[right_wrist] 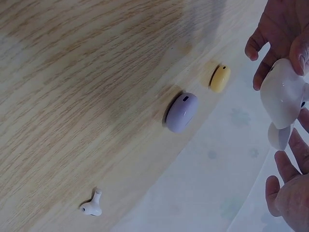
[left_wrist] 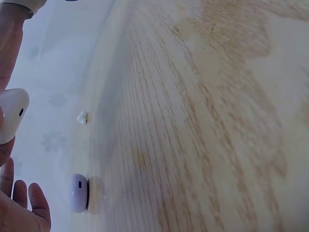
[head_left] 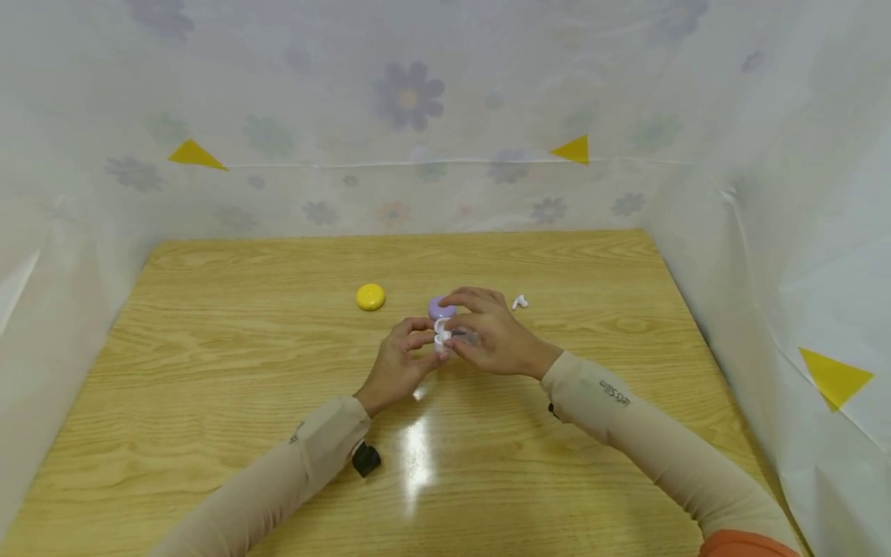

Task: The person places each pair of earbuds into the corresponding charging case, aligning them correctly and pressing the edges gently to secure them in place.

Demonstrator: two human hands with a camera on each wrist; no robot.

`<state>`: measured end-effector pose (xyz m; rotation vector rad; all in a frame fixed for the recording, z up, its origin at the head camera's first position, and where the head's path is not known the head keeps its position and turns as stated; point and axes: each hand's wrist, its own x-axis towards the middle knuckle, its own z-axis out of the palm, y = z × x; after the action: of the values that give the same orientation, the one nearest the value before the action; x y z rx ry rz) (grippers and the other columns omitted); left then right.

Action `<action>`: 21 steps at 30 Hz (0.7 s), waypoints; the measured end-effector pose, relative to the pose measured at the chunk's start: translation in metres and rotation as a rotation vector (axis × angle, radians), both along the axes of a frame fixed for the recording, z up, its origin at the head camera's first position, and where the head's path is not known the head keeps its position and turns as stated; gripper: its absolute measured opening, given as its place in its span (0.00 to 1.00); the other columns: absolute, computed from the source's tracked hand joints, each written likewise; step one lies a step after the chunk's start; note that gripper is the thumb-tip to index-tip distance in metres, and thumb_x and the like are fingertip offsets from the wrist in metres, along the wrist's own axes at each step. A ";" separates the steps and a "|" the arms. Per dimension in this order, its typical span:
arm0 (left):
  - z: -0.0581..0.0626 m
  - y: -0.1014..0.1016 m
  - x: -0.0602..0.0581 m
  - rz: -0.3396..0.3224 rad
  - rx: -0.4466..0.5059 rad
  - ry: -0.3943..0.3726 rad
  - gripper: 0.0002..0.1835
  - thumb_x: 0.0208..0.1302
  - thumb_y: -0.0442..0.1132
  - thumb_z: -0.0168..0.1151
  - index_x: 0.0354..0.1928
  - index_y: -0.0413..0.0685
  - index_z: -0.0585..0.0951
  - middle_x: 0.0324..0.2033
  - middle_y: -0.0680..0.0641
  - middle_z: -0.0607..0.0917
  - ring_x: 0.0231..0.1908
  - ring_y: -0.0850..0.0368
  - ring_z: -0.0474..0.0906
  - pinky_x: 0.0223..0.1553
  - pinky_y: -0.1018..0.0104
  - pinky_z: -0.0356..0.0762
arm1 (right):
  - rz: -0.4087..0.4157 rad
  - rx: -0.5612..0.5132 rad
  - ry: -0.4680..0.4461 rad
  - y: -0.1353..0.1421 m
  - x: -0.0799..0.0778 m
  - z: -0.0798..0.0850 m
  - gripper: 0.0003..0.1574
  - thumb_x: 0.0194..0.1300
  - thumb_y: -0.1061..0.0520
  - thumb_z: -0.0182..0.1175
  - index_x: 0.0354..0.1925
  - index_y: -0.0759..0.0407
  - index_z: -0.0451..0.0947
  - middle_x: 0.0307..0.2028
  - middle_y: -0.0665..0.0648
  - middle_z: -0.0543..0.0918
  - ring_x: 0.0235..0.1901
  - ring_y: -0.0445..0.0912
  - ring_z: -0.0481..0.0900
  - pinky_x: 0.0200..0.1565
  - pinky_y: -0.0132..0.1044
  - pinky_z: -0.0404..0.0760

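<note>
My left hand holds a white earbud case above the table, its lid raised. The left thumb lies on the case's side in the right wrist view. My right hand meets the case from the right, thumb and forefinger pinching a white earbud at its opening; the earbud is mostly hidden. The other right fingers extend beside the lid. Just behind the hands, a purple round case sits on the table. To its right lies a loose white earbud.
A yellow round case stands on the wooden table left of the purple one. Pale flowered sheeting hangs behind the table and along both sides, with yellow triangles on it.
</note>
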<state>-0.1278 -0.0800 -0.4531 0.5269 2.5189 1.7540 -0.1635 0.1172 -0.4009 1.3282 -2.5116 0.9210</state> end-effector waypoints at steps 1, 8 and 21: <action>0.000 0.000 0.000 -0.002 0.003 0.000 0.14 0.57 0.36 0.68 0.47 0.42 0.85 0.53 0.42 0.78 0.60 0.45 0.69 0.59 0.46 0.70 | 0.004 0.002 0.004 0.000 0.000 0.000 0.07 0.58 0.58 0.66 0.38 0.57 0.84 0.55 0.61 0.79 0.60 0.59 0.70 0.60 0.62 0.62; 0.001 -0.001 0.001 -0.018 0.027 -0.032 0.15 0.58 0.38 0.67 0.48 0.43 0.84 0.55 0.43 0.77 0.61 0.44 0.66 0.58 0.43 0.71 | 0.025 0.033 0.001 0.000 -0.001 0.000 0.10 0.60 0.59 0.64 0.41 0.56 0.85 0.56 0.61 0.79 0.61 0.56 0.70 0.60 0.61 0.63; 0.003 -0.001 -0.001 0.016 0.016 -0.055 0.15 0.59 0.37 0.67 0.49 0.42 0.84 0.56 0.44 0.77 0.61 0.46 0.67 0.57 0.46 0.74 | 0.026 0.103 0.032 -0.003 -0.005 0.005 0.11 0.63 0.60 0.61 0.43 0.57 0.84 0.56 0.60 0.78 0.61 0.58 0.71 0.59 0.60 0.64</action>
<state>-0.1285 -0.0808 -0.4503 0.4543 2.4814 1.7693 -0.1683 0.1140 -0.3961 1.3972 -2.5548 0.7777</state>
